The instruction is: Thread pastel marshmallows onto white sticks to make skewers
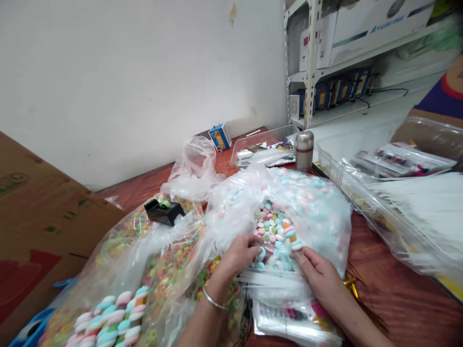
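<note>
Both my hands reach into the mouth of a large clear plastic bag [307, 212] full of pastel marshmallow candies [273, 231] in pink, blue, green and orange. My left hand [237, 255], with a silver bangle [213, 299] on its wrist, rests its fingertips against a blue candy. My right hand [316, 277] has its fingertips at a white-and-blue twisted piece [296, 246] at the pile's edge. Below my left forearm lies a bag of colourful ring-shaped candies [170, 262], and a twisted marshmallow rope [108, 320] sits at its lower end.
A black tape dispenser [164, 212] sits on the ring-candy bag. A wooden table [398, 274] bears a steel flask [304, 150], a clear tray [260, 147] and packaged goods [398, 164]. A cardboard box [36, 217] stands at left; a metal shelf [307, 62] stands behind.
</note>
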Demonstrator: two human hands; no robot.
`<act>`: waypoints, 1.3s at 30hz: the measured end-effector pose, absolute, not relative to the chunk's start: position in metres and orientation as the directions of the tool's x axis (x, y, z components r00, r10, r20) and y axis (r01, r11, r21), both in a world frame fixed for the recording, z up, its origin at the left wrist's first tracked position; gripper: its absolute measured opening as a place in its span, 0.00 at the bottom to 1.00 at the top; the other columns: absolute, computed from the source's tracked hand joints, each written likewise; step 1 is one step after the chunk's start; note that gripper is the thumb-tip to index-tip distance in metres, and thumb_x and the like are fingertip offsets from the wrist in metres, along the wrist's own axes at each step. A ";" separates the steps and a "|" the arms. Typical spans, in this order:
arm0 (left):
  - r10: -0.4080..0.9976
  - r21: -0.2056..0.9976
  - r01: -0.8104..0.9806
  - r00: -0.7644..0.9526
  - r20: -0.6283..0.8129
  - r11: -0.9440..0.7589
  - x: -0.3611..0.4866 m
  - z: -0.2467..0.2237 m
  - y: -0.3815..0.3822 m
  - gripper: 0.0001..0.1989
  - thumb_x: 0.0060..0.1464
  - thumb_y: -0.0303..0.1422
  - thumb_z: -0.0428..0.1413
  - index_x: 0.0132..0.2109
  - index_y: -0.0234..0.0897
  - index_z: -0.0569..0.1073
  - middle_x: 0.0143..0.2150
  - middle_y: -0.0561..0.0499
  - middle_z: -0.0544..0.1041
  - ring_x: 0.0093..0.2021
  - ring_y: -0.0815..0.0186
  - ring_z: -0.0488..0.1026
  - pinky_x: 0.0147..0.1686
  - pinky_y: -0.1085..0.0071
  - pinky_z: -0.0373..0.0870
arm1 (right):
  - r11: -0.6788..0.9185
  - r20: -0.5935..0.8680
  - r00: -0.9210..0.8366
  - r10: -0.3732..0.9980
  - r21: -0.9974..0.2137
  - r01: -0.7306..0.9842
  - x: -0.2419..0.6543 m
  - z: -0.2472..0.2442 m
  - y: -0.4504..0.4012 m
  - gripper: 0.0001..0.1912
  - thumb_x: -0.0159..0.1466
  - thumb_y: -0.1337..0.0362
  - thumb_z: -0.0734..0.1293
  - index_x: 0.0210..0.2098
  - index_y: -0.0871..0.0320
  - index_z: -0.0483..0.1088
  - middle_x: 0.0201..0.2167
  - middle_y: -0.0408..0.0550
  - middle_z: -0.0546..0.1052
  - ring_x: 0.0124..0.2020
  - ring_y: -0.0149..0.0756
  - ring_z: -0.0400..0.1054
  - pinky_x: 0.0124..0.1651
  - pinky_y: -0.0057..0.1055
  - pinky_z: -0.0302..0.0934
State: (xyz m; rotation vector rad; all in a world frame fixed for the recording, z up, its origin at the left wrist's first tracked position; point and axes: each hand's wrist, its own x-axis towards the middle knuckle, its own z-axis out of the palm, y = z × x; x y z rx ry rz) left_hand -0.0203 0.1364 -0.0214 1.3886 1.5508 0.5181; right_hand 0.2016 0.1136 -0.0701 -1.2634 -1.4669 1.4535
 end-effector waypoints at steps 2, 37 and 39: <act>0.922 0.814 0.522 0.125 -0.367 0.254 -0.023 -0.021 0.135 0.13 0.46 0.30 0.53 0.38 0.32 0.79 0.26 0.52 0.77 0.24 0.68 0.67 0.26 0.73 0.63 | -0.098 -0.141 -0.279 0.950 -0.982 0.162 0.202 -0.067 0.113 0.22 0.66 0.47 0.57 0.40 0.58 0.70 0.31 0.43 0.73 0.35 0.38 0.66 0.38 0.28 0.59; 0.957 0.942 -0.306 -0.204 -0.207 0.139 0.007 -0.006 0.042 0.17 0.46 0.32 0.65 0.44 0.34 0.75 0.27 0.55 0.72 0.25 0.70 0.70 0.28 0.75 0.66 | -0.016 0.034 -0.510 0.860 -0.996 -0.093 0.158 -0.014 0.085 0.13 0.64 0.57 0.64 0.43 0.57 0.72 0.37 0.44 0.77 0.40 0.39 0.68 0.47 0.31 0.61; 0.953 0.945 -0.286 -0.204 -0.225 0.162 0.008 -0.004 0.041 0.19 0.46 0.33 0.65 0.47 0.34 0.76 0.27 0.55 0.72 0.25 0.71 0.69 0.28 0.76 0.65 | -0.042 0.030 -0.519 0.854 -0.991 -0.126 0.158 -0.012 0.083 0.12 0.63 0.58 0.65 0.44 0.56 0.72 0.38 0.44 0.77 0.41 0.39 0.68 0.48 0.31 0.61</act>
